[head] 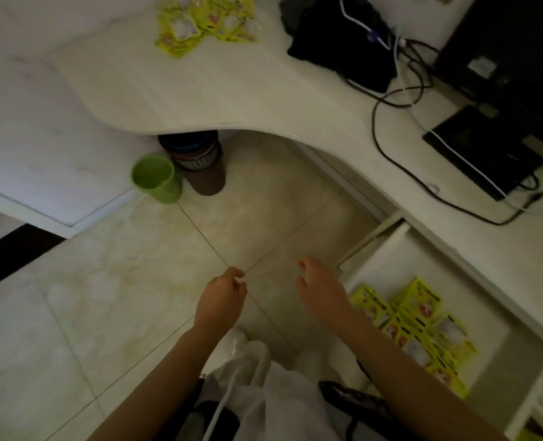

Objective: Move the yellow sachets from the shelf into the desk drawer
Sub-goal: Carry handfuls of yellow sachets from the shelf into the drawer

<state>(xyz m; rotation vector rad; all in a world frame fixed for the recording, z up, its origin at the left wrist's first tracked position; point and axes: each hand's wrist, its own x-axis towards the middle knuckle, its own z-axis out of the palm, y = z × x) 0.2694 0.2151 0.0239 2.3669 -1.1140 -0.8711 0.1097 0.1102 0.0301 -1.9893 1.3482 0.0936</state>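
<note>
My two bare forearms reached forward from the bottom of the view over a pale tiled floor [130, 281]. My left hand [222, 297] hung at about six o'clock, fingers loosely curled, holding nothing. My right hand [319, 289] was just beside it toward three o'clock, fingers spread a little and curved, also holding nothing. Neither hand touched anything.

At about four o'clock, close by my right forearm, the white desk drawer [391, 249] stood pulled out. A pile of yellow sachets in the drawer [419, 332] lay overlapping, filling much of its near half.

Farther off, at about ten o'clock, a green bin [155, 179] stood on the floor, touching or nearly touching a brown bin [206, 176] that sat partly under the desk edge.

Beyond them the curved white desk top [232, 90] swept across the view. At about twelve o'clock, on its far part, lay a second heap of yellow sachets on the desk top [203, 23], blurred. At about one o'clock sat a black bag [337, 43] with black cables [378, 135] trailing toward three o'clock, and a dark monitor [518, 52] at two o'clock.
</note>
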